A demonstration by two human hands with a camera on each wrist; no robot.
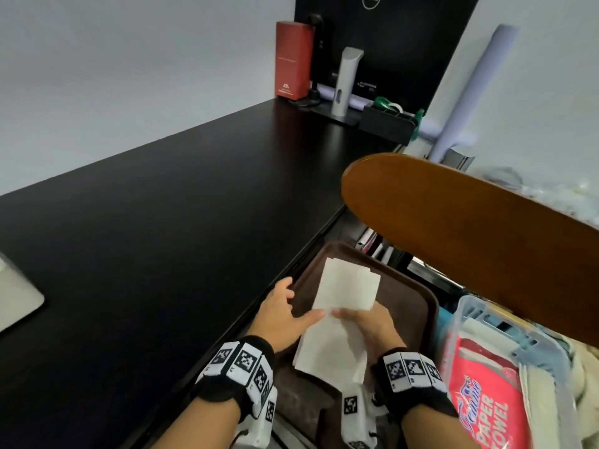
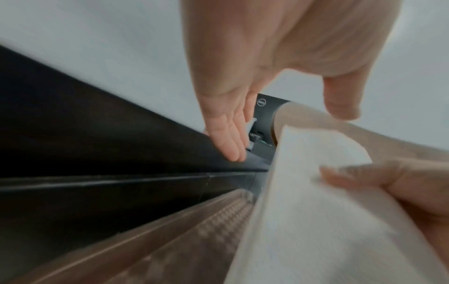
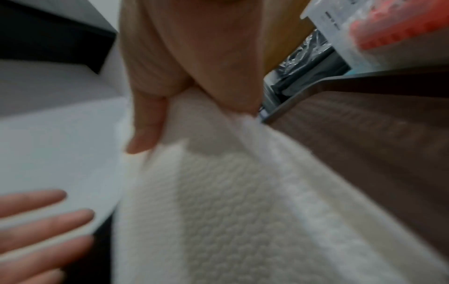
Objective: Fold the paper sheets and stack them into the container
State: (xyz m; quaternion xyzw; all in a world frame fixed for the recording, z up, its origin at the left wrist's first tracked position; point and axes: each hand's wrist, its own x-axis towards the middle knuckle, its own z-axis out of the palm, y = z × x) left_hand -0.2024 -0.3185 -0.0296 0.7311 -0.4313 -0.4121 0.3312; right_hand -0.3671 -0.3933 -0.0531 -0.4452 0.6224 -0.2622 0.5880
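Paper sheet (image 1: 337, 325) hung over the brown tray (image 1: 418, 306) beside the bench (image 1: 162, 222), pinched in my right hand (image 1: 369, 322), left hand (image 1: 282, 315) open alongside; matching corners squarely before creasing looked like the trick.

A long black desk (image 1: 155, 228) runs from the near left to the far wall. At its far end stand a red box (image 1: 293, 59), a silver monitor stand (image 1: 344, 82) on its flat base, and a black tray (image 1: 387, 119) holding green and white items. A pale grey flat object (image 1: 16, 293) lies at the left edge, partly cut off. Beside the desk's right edge sits a brown tray (image 1: 418, 296), on which white paper sheets (image 1: 346, 290) lie. What supports the brown tray cannot be determined.
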